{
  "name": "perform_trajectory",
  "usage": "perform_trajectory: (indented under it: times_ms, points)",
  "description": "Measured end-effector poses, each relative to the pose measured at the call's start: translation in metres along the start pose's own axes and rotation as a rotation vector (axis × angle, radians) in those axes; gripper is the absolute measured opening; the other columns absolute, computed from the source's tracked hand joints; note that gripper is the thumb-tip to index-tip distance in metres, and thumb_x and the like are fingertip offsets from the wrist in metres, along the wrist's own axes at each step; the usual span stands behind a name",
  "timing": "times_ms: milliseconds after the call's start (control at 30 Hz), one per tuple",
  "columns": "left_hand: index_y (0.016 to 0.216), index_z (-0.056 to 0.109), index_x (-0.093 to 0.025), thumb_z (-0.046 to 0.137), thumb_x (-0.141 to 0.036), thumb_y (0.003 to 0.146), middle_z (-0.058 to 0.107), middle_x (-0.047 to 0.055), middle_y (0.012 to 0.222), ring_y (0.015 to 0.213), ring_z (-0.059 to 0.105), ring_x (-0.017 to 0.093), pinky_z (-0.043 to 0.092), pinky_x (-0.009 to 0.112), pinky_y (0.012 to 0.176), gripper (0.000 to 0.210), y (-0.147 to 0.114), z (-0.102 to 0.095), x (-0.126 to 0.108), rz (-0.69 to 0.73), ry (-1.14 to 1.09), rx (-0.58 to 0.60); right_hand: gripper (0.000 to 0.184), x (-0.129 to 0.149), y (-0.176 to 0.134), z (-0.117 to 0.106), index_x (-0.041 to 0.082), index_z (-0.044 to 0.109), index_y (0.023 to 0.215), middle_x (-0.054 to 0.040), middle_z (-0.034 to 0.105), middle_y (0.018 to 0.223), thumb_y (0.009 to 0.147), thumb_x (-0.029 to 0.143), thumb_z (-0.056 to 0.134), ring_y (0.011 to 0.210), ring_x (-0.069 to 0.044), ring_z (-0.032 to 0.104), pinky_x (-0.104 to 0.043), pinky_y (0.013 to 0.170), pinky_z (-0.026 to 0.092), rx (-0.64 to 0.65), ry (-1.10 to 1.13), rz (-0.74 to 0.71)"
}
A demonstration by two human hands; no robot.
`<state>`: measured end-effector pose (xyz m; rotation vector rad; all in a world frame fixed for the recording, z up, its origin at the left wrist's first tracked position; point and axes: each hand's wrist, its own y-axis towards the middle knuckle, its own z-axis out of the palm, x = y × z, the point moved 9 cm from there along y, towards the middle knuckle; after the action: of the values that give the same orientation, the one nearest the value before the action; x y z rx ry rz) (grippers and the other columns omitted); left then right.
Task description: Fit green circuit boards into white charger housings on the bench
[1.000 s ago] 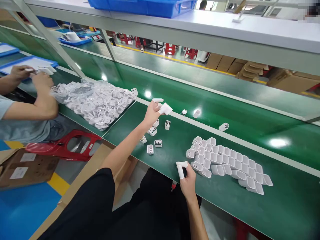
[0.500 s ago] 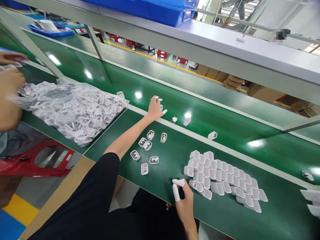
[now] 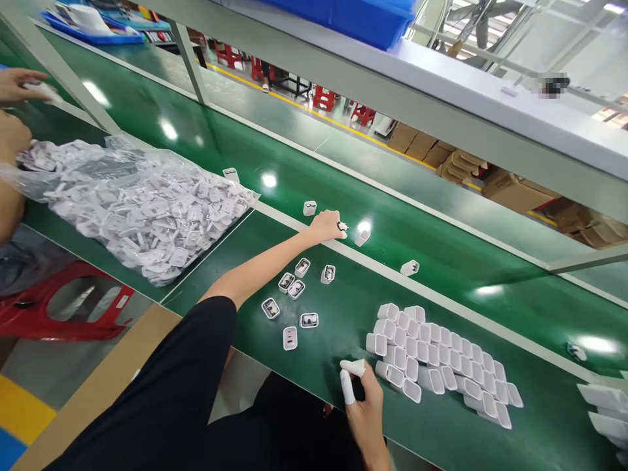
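Your left hand [image 3: 328, 226] pinches a small part [image 3: 342, 227]; your right hand [image 3: 367, 400] pinches nothing; a loose pinch could drop the part

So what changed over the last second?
Left hand let go of a white housing, now on the green belt, and moved right to a small circuit part; can't tell if it's in the grip. Loose housings on the belt shifted left relative to the table. Unchanged: right hand beside the housing cluster, and the seven scattered housings.
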<state>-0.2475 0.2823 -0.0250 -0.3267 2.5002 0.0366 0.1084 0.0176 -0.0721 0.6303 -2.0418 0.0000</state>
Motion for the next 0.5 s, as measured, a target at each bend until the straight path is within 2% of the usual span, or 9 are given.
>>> perform_trajectory:
  times_ms: [100, 133, 200, 267, 333, 367, 433, 500]
  points:
    - [0.105, 0.069, -0.02, 0.087, -0.029, 0.075, 0.079, 0.011, 0.107, 0.098, 0.075, 0.03, 0.055, 0.039, 0.081, 0.036, -0.027, -0.025, -0.019, 0.102, -0.084, -0.02, 0.029, 0.033, 0.03, -0.011, 0.035, 0.082, 0.132, -0.0067, 0.082, 0.11, 0.104, 0.027, 0.078, 0.096, -0.028, 0.08, -0.043, 0.081, 0.069, 0.099, -0.064, -0.187]
    - [0.104, 0.068, -0.021, 0.087, -0.028, 0.073, 0.078, 0.009, 0.105, 0.094, 0.074, 0.028, 0.054, 0.037, 0.079, 0.037, -0.04, -0.031, -0.027, 0.142, -0.109, -0.016, 0.035, 0.049, 0.048, -0.021, 0.036, 0.081, 0.135, -0.0074, 0.083, 0.111, 0.103, 0.025, 0.08, 0.099, -0.03, 0.08, -0.046, 0.084, 0.069, 0.08, -0.102, -0.277]
    - [0.099, 0.065, -0.023, 0.087, -0.025, 0.068, 0.076, 0.005, 0.099, 0.085, 0.07, 0.023, 0.051, 0.035, 0.072, 0.037, -0.07, -0.044, -0.047, 0.239, -0.161, -0.003, 0.043, 0.074, 0.096, -0.039, 0.037, 0.077, 0.143, -0.01, 0.082, 0.118, 0.102, 0.026, 0.082, 0.108, -0.032, 0.08, -0.05, 0.092, 0.069, 0.03, -0.186, -0.382]
    - [0.093, 0.062, -0.024, 0.085, -0.022, 0.064, 0.073, 0.002, 0.092, 0.076, 0.064, 0.02, 0.047, 0.035, 0.067, 0.037, -0.103, -0.054, -0.067, 0.35, -0.21, 0.013, 0.046, 0.089, 0.152, -0.05, 0.035, 0.073, 0.149, -0.0127, 0.079, 0.133, 0.103, 0.033, 0.081, 0.123, -0.035, 0.077, -0.058, 0.107, 0.066, 0.015, -0.24, -0.38]
    - [0.086, 0.059, -0.025, 0.084, -0.021, 0.063, 0.069, -0.001, 0.084, 0.069, 0.059, 0.018, 0.043, 0.035, 0.064, 0.034, -0.134, -0.062, -0.082, 0.43, -0.247, 0.037, 0.051, 0.097, 0.199, -0.044, 0.033, 0.069, 0.153, -0.0129, 0.077, 0.141, 0.104, 0.038, 0.081, 0.127, -0.034, 0.075, -0.059, 0.113, 0.063, 0.114, -0.216, -0.351]
    - [0.083, 0.058, -0.025, 0.084, -0.022, 0.063, 0.067, -0.001, 0.081, 0.067, 0.058, 0.018, 0.041, 0.035, 0.063, 0.033, -0.147, -0.065, -0.085, 0.451, -0.261, 0.05, 0.054, 0.101, 0.215, -0.036, 0.032, 0.069, 0.155, -0.0122, 0.078, 0.141, 0.103, 0.04, 0.082, 0.125, -0.033, 0.076, -0.057, 0.111, 0.065, 0.192, -0.182, -0.344]
    - [0.079, 0.058, -0.025, 0.085, -0.023, 0.064, 0.066, -0.001, 0.078, 0.066, 0.058, 0.018, 0.041, 0.034, 0.06, 0.032, -0.167, -0.068, -0.086, 0.46, -0.299, 0.064, 0.052, 0.105, 0.233, -0.017, 0.032, 0.072, 0.151, -0.0091, 0.082, 0.133, 0.101, 0.042, 0.084, 0.115, -0.03, 0.079, -0.053, 0.104, 0.067, 0.341, -0.095, -0.323]
    - [0.078, 0.059, -0.025, 0.089, -0.024, 0.063, 0.068, 0.0, 0.077, 0.066, 0.061, 0.019, 0.041, 0.033, 0.058, 0.033, -0.179, -0.068, -0.079, 0.433, -0.329, 0.087, 0.046, 0.106, 0.237, -0.003, 0.031, 0.077, 0.141, -0.0063, 0.084, 0.123, 0.098, 0.044, 0.088, 0.104, -0.027, 0.079, -0.049, 0.098, 0.069, 0.422, -0.006, -0.3]
